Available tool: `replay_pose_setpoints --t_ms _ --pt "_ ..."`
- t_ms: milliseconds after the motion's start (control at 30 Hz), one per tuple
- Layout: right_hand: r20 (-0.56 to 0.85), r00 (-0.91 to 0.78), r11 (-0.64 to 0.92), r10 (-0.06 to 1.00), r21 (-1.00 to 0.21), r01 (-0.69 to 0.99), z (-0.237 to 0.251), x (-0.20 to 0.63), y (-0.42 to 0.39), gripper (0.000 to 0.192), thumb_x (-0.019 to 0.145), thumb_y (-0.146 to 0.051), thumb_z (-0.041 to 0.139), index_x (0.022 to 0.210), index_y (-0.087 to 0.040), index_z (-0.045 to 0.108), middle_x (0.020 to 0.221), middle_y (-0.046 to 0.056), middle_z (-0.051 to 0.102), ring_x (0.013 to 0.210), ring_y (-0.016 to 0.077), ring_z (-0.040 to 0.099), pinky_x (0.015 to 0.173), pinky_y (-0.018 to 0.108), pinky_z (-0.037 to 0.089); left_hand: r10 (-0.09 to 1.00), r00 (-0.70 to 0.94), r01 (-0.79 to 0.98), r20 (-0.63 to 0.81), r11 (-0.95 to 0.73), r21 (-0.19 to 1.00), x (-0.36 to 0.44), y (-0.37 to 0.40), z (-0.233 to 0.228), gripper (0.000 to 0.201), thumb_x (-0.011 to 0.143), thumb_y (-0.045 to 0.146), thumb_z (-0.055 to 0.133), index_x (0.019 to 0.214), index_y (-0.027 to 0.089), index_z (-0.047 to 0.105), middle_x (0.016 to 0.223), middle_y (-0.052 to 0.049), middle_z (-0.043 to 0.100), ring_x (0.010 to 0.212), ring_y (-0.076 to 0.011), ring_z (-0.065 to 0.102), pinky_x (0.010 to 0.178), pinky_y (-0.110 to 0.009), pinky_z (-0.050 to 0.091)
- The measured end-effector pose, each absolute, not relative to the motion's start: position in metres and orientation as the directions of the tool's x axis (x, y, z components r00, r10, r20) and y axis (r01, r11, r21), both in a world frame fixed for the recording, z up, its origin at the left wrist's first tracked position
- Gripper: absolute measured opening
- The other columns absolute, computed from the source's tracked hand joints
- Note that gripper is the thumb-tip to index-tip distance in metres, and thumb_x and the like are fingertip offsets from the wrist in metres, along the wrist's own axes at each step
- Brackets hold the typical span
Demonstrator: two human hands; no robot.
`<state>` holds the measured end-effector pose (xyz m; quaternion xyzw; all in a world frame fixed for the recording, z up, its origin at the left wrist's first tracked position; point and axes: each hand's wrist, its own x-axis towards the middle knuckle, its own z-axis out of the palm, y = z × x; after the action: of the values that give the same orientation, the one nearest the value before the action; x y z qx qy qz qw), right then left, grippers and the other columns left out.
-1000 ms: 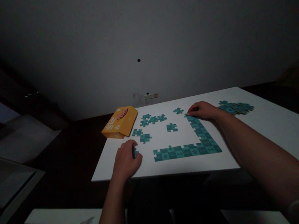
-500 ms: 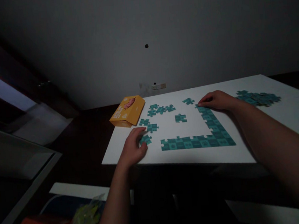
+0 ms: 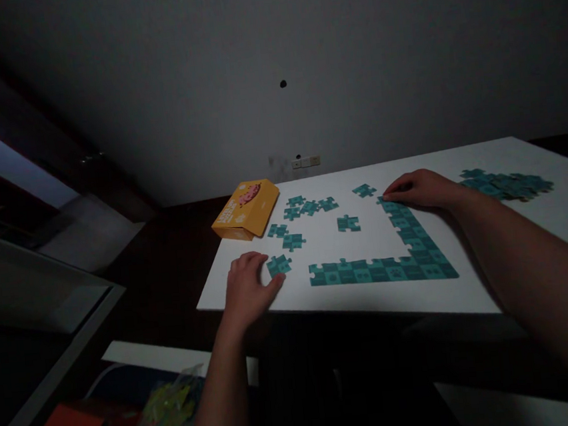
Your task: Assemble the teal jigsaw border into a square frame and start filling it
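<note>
My left hand [image 3: 248, 283] rests on the table at the left, thumb and fingers apart around a loose teal puzzle piece [image 3: 279, 265]; the thumb tip lies at its lower edge. At the far end of the joined puzzle border [image 3: 384, 270], my right hand [image 3: 419, 188] has thumb and fingers pinched on the top puzzle piece [image 3: 382, 200], partly hidden by the fingertips. The border makes an L, running along the near side and up the right. A loose piece [image 3: 348, 223] lies inside the L, another [image 3: 363, 190] left of my right fingertips.
A yellow puzzle box [image 3: 247, 210] sits at the table's left edge. Several loose pieces [image 3: 309, 207] lie right of it. A heap of teal pieces [image 3: 507, 185] is on the right of the white table [image 3: 565, 213]. Below left is a clear bag [image 3: 165, 412] with yellow-green contents.
My left hand has drawn back a little to the left, uncovering more of the loose piece beside it. My right hand stays at the border's far end. The view has shifted slightly.
</note>
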<state>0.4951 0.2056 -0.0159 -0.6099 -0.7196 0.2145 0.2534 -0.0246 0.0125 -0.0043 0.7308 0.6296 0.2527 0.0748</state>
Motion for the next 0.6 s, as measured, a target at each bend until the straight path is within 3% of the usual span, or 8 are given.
replay_pose_setpoints --t_ms 267,600 --pt "0.123 -0.123 0.172 0.985 -0.609 0.774 -0.013 0.490 0.204 0.026 0.090 -0.051 0.091 0.094 -0.026 0.094 0.105 0.013 0.091 0.103 0.0375 0.083 0.101 0.052 0.067 0.943 0.294 0.759 0.155 -0.329 0.562 -0.032 0.014 0.003 0.039 0.097 0.032 0.083 0.135 0.029 0.084 0.154 -0.011 0.072 0.150 -0.0371 0.060 0.134 -0.062 0.046" --pt "0.103 -0.163 0.191 0.981 -0.642 0.742 -0.012 0.493 0.204 0.033 0.086 -0.060 0.089 0.096 -0.028 0.092 0.107 0.012 0.092 0.105 0.0395 0.084 0.103 0.055 0.067 0.901 0.372 0.690 0.224 -0.430 0.583 -0.018 0.014 0.004 0.036 0.093 0.028 0.088 0.129 0.028 0.082 0.144 -0.011 0.077 0.142 -0.0354 0.066 0.128 -0.060 0.052"
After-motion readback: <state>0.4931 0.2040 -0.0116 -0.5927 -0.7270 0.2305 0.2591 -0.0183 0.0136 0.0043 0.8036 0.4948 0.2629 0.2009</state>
